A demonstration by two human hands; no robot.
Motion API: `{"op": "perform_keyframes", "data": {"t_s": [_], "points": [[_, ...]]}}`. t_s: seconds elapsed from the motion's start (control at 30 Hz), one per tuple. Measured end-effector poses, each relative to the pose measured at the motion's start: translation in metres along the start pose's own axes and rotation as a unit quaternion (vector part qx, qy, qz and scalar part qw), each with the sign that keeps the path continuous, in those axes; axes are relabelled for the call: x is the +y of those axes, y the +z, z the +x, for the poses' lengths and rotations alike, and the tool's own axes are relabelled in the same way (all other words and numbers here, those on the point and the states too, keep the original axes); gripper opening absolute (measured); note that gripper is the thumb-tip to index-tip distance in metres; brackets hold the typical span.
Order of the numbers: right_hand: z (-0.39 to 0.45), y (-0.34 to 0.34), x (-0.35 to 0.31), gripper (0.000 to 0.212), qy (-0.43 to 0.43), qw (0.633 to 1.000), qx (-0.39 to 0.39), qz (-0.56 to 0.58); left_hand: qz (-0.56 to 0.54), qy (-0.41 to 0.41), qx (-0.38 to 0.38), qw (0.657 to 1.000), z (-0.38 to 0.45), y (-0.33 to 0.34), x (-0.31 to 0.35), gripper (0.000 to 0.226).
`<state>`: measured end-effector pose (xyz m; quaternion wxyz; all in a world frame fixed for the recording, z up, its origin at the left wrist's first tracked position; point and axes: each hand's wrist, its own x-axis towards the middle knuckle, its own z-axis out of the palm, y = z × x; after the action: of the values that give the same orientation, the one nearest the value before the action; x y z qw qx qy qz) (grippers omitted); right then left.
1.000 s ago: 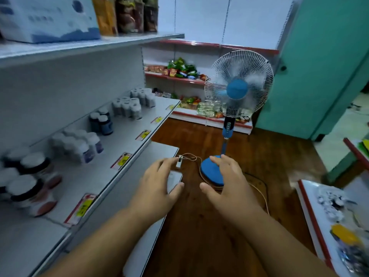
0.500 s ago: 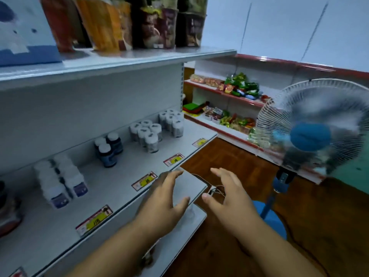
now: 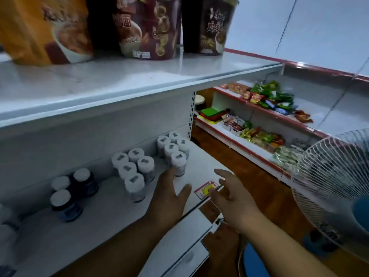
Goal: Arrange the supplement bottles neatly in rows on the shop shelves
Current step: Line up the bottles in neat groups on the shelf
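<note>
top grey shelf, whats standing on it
Three snack bags stand on the top grey metal shelf: an orange bag, a maroon bag, a dark brown bag. Their tops are cropped out.

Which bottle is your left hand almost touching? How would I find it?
Look on the middle grey shelf, at the far-right cluster of white-capped bottles. It is the front bottle, nearest the shelf edge, just beyond the left hand.

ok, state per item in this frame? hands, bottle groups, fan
left hand: open, over the shelf, fingertips near the front white bottle, contact unclear
right hand: open, empty, above the shelf edge
right white-capped bottles: upright, capped, two rows
middle white-capped bottles: upright, capped, two rows
dark bottles: upright, capped
fan: blades blurred, seems to be running
</note>
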<state>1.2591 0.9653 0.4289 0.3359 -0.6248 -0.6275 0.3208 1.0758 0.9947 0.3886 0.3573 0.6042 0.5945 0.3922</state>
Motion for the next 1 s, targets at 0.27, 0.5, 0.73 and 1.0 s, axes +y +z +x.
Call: {"op": "perform_keyframes", "data": {"t_s": [0.27, 0.5, 0.73, 1.0], "points": [[0.143, 0.011, 0.034, 0.040, -0.023, 0.991, -0.094, 0.091, -0.113, -0.101, 0.166, 0.974, 0.075, 0.054, -0.011, 0.050], [0.247, 0.018, 0.056, 0.054, 0.015, 0.961, -0.204, 0.187, -0.248, -0.235, 0.302, 0.890, 0.128, 0.075, -0.009, 0.047], [0.297, 0.052, 0.052, 0.055, 0.103, 0.911, -0.294, 0.270, -0.316, -0.223, 0.317, 0.866, 0.161, 0.072, -0.018, 0.051], [0.306, 0.077, 0.054, 0.039, 0.030, 0.928, -0.317, 0.191, -0.406, -0.242, 0.259, 0.842, 0.183, 0.058, -0.026, 0.029]]}}
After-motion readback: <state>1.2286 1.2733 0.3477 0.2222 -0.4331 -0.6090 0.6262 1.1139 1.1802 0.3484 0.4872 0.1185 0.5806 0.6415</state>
